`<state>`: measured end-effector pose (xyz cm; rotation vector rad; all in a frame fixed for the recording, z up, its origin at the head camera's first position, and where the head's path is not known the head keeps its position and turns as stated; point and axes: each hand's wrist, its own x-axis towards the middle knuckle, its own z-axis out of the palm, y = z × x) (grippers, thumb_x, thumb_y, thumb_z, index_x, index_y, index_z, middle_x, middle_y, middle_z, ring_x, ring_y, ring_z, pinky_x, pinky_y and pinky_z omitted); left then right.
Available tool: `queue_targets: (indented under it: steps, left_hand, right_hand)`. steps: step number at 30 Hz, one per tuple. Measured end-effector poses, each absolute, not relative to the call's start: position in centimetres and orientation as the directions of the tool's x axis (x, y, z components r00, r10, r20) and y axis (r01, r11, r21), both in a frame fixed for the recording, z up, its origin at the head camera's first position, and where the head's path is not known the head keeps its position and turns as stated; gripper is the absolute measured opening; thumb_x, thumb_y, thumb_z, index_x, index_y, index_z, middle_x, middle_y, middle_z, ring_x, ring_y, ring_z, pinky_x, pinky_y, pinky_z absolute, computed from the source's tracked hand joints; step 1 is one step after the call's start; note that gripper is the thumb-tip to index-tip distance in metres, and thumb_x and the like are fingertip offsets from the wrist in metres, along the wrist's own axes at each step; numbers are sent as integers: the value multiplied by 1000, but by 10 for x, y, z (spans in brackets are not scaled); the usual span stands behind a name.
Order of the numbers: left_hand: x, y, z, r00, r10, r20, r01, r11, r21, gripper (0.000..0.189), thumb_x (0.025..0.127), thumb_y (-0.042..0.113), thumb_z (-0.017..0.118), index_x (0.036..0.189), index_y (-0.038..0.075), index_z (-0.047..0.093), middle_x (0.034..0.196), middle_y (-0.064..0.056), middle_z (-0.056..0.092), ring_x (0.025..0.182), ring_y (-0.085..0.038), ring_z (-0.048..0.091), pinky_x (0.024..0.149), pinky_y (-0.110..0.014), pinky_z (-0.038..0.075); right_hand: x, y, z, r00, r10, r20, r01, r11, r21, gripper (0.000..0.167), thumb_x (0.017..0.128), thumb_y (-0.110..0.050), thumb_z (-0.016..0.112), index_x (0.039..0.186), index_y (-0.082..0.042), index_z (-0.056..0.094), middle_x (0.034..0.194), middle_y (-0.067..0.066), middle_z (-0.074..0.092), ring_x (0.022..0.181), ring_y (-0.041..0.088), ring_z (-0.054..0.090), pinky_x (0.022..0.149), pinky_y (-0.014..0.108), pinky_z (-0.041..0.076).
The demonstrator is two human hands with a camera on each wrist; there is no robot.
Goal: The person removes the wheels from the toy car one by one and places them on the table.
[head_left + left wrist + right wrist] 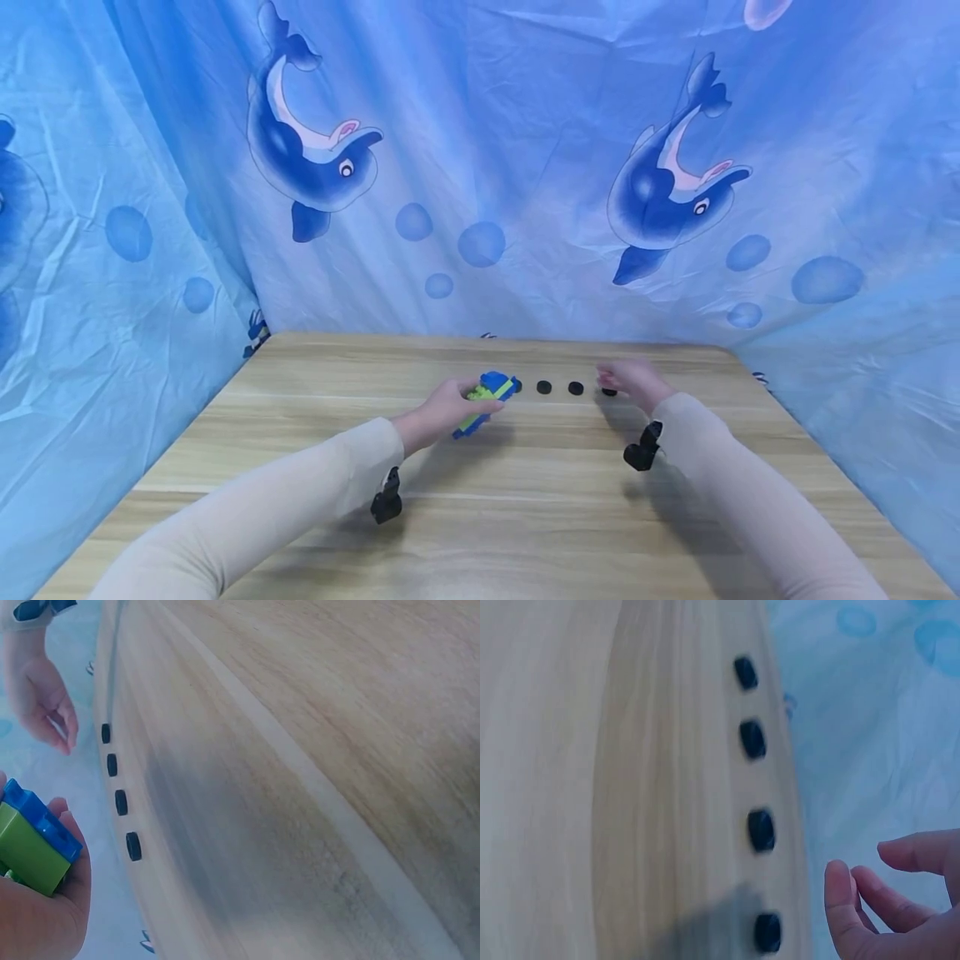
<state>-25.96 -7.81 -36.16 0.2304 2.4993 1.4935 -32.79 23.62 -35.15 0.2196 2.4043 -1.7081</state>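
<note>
My left hand [444, 407] grips a blue and lime-green toy-block build [495, 387] above the table, thumb on its near side; the left wrist view shows the blue studded piece [46, 829] along the green block [28, 855]. Several small black round pieces that look like toy wheels [543, 387] lie in a spaced row toward the back of the table. My right hand [636, 382] hovers over the rightmost wheel [610, 392], partly covering it in the head view. In the right wrist view its thumb and fingers are bent loosely apart, with nothing between them.
The wooden table [510, 517] has its back edge close behind the row of wheels. A blue curtain [525, 167] printed with dolphins and bubbles surrounds the table at the back and sides. A black wrist camera [387, 497] is strapped to each sleeve.
</note>
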Motion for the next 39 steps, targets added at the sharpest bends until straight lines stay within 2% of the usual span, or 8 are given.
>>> queue_targets:
  steps: [2, 7, 13, 16, 21, 27, 34, 39]
  left_hand:
    - [-259, -78, -361, -966, 238, -105, 21, 476, 879, 84, 83, 47, 72, 149, 8, 37, 133, -13, 58, 112, -25, 60, 95, -44, 49]
    - [-260, -76, -359, -966, 238, -102, 24, 476, 879, 80, 84, 46, 72, 147, 10, 40, 121, -9, 64, 99, -19, 63, 87, -38, 53]
    - [-263, -73, -355, -967, 242, -80, 39, 450, 892, 73, 83, 44, 73, 142, 9, 47, 114, -7, 66, 95, -19, 63, 83, -36, 53]
    - [-263, -72, -353, -970, 234, -67, 49, 455, 889, 68, 82, 45, 74, 137, 11, 54, 110, -5, 67, 92, -17, 62, 79, -33, 53]
    - [-265, -68, -352, -973, 230, -23, 92, 477, 874, 54, 80, 47, 76, 122, 14, 65, 96, -3, 68, 82, -16, 60, 69, -29, 50]
    - [-266, -61, -355, -959, 277, 53, 186, 481, 857, 45, 79, 45, 78, 113, 17, 70, 94, -1, 69, 81, -16, 60, 68, -29, 49]
    - [-269, -57, -353, -916, 367, 164, 351, 532, 771, 47, 80, 38, 78, 118, 12, 68, 94, -1, 71, 77, -12, 60, 66, -26, 50]
    - [-271, -57, -351, -909, 386, 155, 362, 552, 751, 46, 80, 36, 79, 116, 10, 69, 91, -1, 70, 73, -11, 60, 64, -25, 50]
  right_hand:
    - [-327, 229, -346, -974, -32, -226, 203, 335, -920, 47, 100, -15, 49, 138, 12, 41, 137, 27, 51, 113, 23, 63, 110, 40, 39]
    - [-322, 212, -330, -977, -117, -177, 134, 307, -942, 47, 99, -11, 50, 137, 15, 40, 119, 20, 61, 113, 26, 63, 102, 34, 47]
    - [-309, 186, -310, -964, -206, -168, 104, 290, -951, 53, 99, -11, 50, 141, 16, 31, 133, 32, 51, 119, 35, 58, 106, 41, 43]
    - [-300, 171, -306, -959, -215, -182, 116, 284, -952, 52, 98, -12, 54, 139, 15, 37, 129, 32, 55, 113, 34, 62, 102, 42, 47]
    - [-287, 153, -306, -936, -249, -247, 174, 282, -943, 51, 97, -23, 59, 133, 11, 48, 109, 21, 67, 95, 29, 69, 90, 39, 54]
    - [-273, 140, -307, -898, -321, -300, 235, 227, -945, 49, 95, -29, 62, 126, 8, 53, 92, 16, 70, 80, 23, 72, 83, 41, 57]
    - [-267, 132, -307, -894, -306, -327, 296, 144, -944, 51, 95, -18, 61, 135, 7, 41, 114, 21, 60, 88, 25, 69, 82, 36, 57]
    - [-266, 132, -309, -900, -288, -326, 308, 107, -945, 55, 95, -16, 60, 138, 7, 35, 124, 26, 53, 96, 30, 67, 82, 36, 57]
